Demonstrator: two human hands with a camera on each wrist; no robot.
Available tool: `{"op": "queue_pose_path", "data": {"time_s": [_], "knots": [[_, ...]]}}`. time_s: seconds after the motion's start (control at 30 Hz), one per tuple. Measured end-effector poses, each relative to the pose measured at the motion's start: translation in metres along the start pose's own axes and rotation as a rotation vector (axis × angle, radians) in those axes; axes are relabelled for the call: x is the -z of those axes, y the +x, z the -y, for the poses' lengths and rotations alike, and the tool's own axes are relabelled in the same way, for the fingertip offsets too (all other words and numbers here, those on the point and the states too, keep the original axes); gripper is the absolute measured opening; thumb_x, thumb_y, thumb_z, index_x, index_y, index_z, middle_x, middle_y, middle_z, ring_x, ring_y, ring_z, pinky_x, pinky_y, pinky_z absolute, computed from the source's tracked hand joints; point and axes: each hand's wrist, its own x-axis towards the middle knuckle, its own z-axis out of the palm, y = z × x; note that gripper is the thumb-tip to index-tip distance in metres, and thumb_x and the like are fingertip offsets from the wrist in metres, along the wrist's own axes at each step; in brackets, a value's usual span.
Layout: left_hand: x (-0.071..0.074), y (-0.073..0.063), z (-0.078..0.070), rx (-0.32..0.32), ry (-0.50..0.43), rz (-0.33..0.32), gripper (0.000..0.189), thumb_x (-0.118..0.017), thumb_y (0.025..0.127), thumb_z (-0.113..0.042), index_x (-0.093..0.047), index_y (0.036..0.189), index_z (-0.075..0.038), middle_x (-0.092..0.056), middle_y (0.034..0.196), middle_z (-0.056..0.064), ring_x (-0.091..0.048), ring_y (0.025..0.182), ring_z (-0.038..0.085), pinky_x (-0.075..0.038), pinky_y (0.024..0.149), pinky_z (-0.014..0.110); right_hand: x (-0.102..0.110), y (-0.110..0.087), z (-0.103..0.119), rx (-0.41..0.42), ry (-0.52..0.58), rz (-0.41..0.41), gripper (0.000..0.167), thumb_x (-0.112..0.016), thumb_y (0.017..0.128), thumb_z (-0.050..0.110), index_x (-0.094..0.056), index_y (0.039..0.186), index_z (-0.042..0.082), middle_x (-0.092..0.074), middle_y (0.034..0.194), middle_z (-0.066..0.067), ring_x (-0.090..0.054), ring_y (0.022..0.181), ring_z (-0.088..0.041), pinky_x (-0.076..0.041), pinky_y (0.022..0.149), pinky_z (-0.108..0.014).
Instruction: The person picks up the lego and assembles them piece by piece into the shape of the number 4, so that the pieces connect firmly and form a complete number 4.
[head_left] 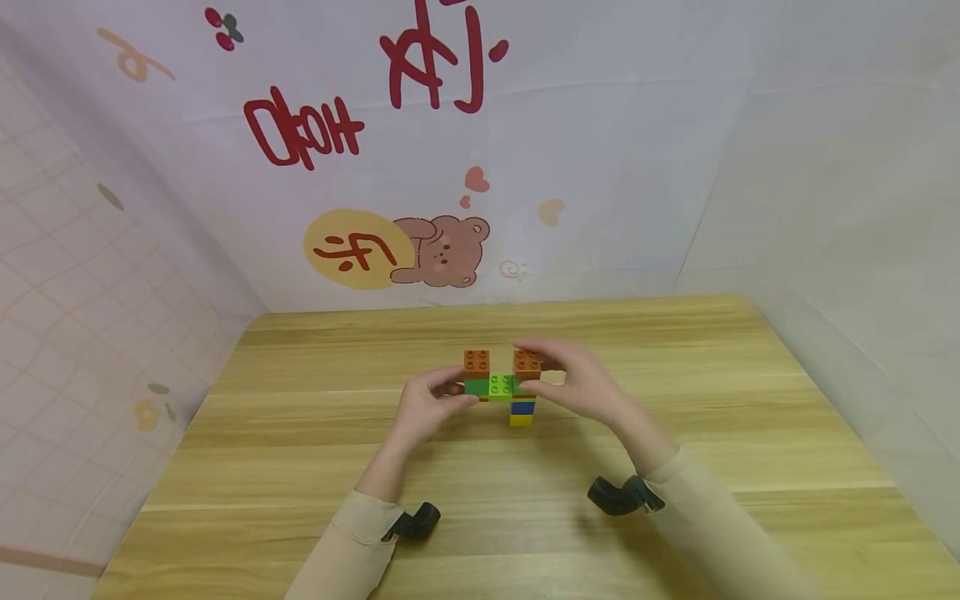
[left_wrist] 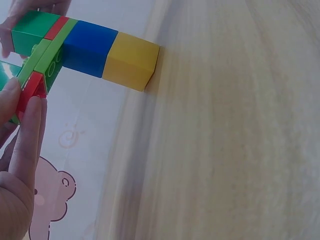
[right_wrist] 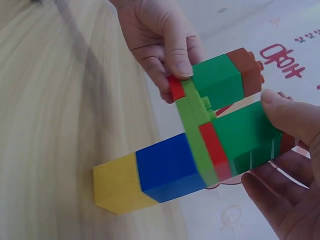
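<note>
A structure of toy building blocks stands on the table, its yellow block [right_wrist: 122,185] at the bottom and a blue block [right_wrist: 170,167] above. A lime-green plate [head_left: 500,387] juts sideways from this column. Over the plate rise two short towers, each with a green block topped by a brown block [head_left: 476,363]; a thin red piece [right_wrist: 214,145] lies under the right green block. My left hand [head_left: 427,408] pinches the jutting end, around another red piece [left_wrist: 31,92] beneath the plate. Thumb and fingers of my right hand [head_left: 585,383] grip the right tower's upper blocks.
The wooden table [head_left: 300,467] ends at a white printed cloth [head_left: 600,167] behind the blocks. Black curved mounts [head_left: 617,497] sit at both wrists, beside the beige sleeves [head_left: 345,542].
</note>
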Motion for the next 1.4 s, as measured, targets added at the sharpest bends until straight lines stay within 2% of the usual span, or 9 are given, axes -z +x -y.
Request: {"op": "queue_pose_path", "data": {"time_s": [0.17, 0.27, 0.33, 0.5, 0.6, 0.8, 0.9, 1.13, 1.4], "knots": [[0.0, -0.007, -0.017, 0.009, 0.03, 0.005, 0.047, -0.08, 0.079, 0.003, -0.065, 0.124, 0.007, -0.069, 0.11, 0.015, -0.065, 0.094, 0.027, -0.055, 0.077, 0.028, -0.006, -0.006, -0.006, -0.043, 0.095, -0.04, 0.056, -0.078, 0.087, 0.014, -0.057, 0.138, 0.01, -0.062, 0.13, -0.01, -0.065, 0.104, -0.025, -0.054, 0.09, -0.041], [0.001, -0.013, -0.03, -0.004, 0.037, 0.013, 0.046, -0.079, 0.08, 0.003, -0.065, 0.123, 0.009, -0.069, 0.11, 0.016, -0.065, 0.094, 0.029, -0.056, 0.077, 0.029, -0.009, -0.009, -0.009, -0.072, 0.148, -0.061, 0.055, -0.078, 0.087, 0.013, -0.057, 0.138, 0.011, -0.064, 0.125, -0.008, -0.065, 0.104, -0.025, -0.054, 0.09, -0.043], [0.001, -0.015, -0.034, -0.007, 0.036, 0.01, 0.045, -0.078, 0.08, 0.004, -0.065, 0.123, 0.009, -0.068, 0.11, 0.017, -0.065, 0.094, 0.029, -0.056, 0.077, 0.03, -0.011, -0.01, -0.011, -0.086, 0.181, -0.074, 0.054, -0.078, 0.087, 0.01, -0.058, 0.136, 0.01, -0.065, 0.121, -0.009, -0.065, 0.103, -0.026, -0.053, 0.09, -0.046], [0.0, -0.007, -0.01, -0.01, 0.01, -0.01, 0.047, -0.081, 0.079, 0.002, -0.066, 0.124, 0.006, -0.07, 0.108, 0.013, -0.065, 0.093, 0.023, -0.056, 0.076, 0.029, -0.016, -0.014, -0.009, -0.127, 0.24, -0.094, 0.051, -0.075, 0.085, -0.002, -0.057, 0.133, -0.002, -0.065, 0.117, -0.02, -0.064, 0.103, -0.036, -0.052, 0.09, -0.052], [-0.001, -0.003, -0.001, -0.011, -0.01, -0.01, 0.048, -0.081, 0.078, 0.002, -0.066, 0.124, 0.006, -0.07, 0.106, 0.012, -0.065, 0.092, 0.023, -0.055, 0.075, 0.029, -0.02, -0.018, -0.009, -0.156, 0.254, -0.095, 0.048, -0.073, 0.086, -0.004, -0.055, 0.131, -0.008, -0.064, 0.117, -0.025, -0.063, 0.105, -0.039, -0.052, 0.091, -0.05], [0.001, -0.002, 0.005, -0.011, -0.017, 0.002, 0.05, -0.083, 0.078, -0.001, -0.066, 0.125, 0.004, -0.07, 0.104, 0.011, -0.065, 0.092, 0.022, -0.056, 0.076, 0.029, -0.03, -0.025, -0.024, -0.176, 0.287, -0.101, 0.048, -0.071, 0.087, -0.007, -0.054, 0.132, -0.009, -0.062, 0.121, -0.026, -0.061, 0.108, -0.042, -0.05, 0.092, -0.055], [0.002, -0.003, 0.005, -0.014, -0.015, 0.002, 0.05, -0.083, 0.078, -0.003, -0.066, 0.125, 0.004, -0.07, 0.105, 0.011, -0.066, 0.093, 0.024, -0.056, 0.077, 0.031, -0.034, -0.027, -0.033, -0.175, 0.298, -0.113, 0.048, -0.072, 0.088, -0.003, -0.055, 0.132, -0.006, -0.063, 0.121, -0.022, -0.062, 0.109, -0.038, -0.052, 0.092, -0.05], [0.002, -0.001, 0.006, -0.042, -0.076, 0.04, 0.049, -0.081, 0.079, 0.0, -0.065, 0.126, 0.005, -0.068, 0.114, 0.017, -0.066, 0.104, 0.031, -0.056, 0.085, 0.033, -0.035, -0.03, -0.034, -0.195, 0.334, -0.129, 0.044, -0.073, 0.09, 0.007, -0.059, 0.132, 0.003, -0.067, 0.117, -0.013, -0.063, 0.108, -0.029, -0.055, 0.088, -0.034], [-0.001, -0.004, 0.003, -0.056, -0.157, 0.042, 0.053, -0.077, 0.08, 0.008, -0.059, 0.13, 0.008, -0.067, 0.114, 0.023, -0.064, 0.107, 0.036, -0.055, 0.088, 0.034, -0.033, -0.033, -0.037, -0.254, 0.322, -0.109, 0.044, -0.072, 0.092, 0.014, -0.058, 0.133, 0.004, -0.069, 0.113, -0.011, -0.063, 0.103, -0.026, -0.054, 0.089, -0.039]]}}
